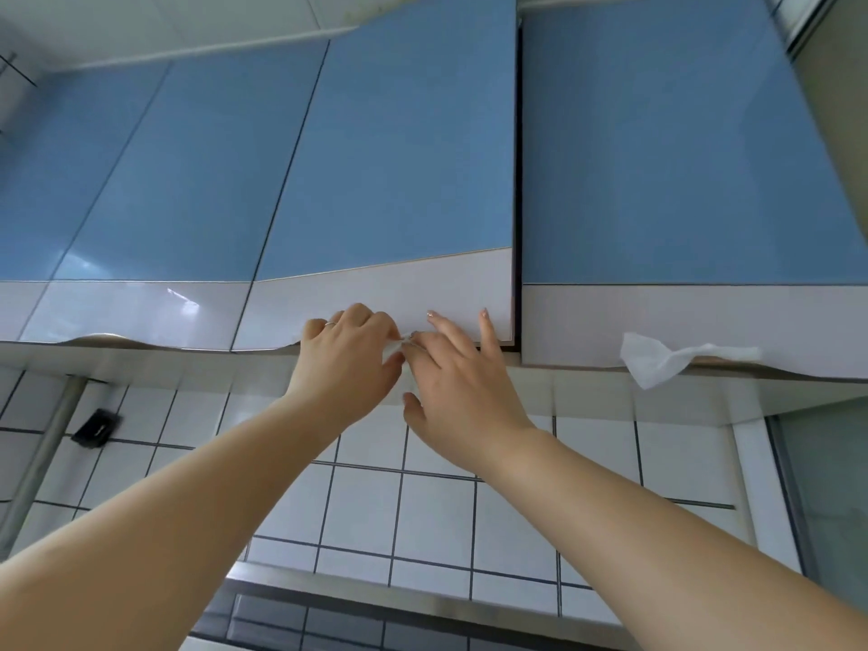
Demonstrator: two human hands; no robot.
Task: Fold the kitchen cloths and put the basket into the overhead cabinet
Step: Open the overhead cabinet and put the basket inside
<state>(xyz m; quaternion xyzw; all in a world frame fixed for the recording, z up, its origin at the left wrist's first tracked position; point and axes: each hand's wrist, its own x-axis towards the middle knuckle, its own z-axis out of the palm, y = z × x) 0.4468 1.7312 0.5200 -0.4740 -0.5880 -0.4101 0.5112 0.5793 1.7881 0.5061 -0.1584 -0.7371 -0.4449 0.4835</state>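
A row of overhead cabinet doors (pixel 390 157) runs across the top, above a tiled wall (pixel 437 509). The left hand (pixel 347 364) and right hand (pixel 462 382) meet at the lower edge of the middle door. To their right, a cloth (pixel 657 361) hangs from the next door's (pixel 681 157) bottom edge. A pipe (pixel 44 448) stands at the far left.

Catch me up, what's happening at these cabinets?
A person is reaching up with both hands to the bottom edge of an overhead cabinet door, which stands slightly ajar. The left hand and right hand meet at that edge and seem to pinch a small white piece between them; what it is can't be told. A white cloth hangs from the handle edge of the next door to the right. No basket is in view.
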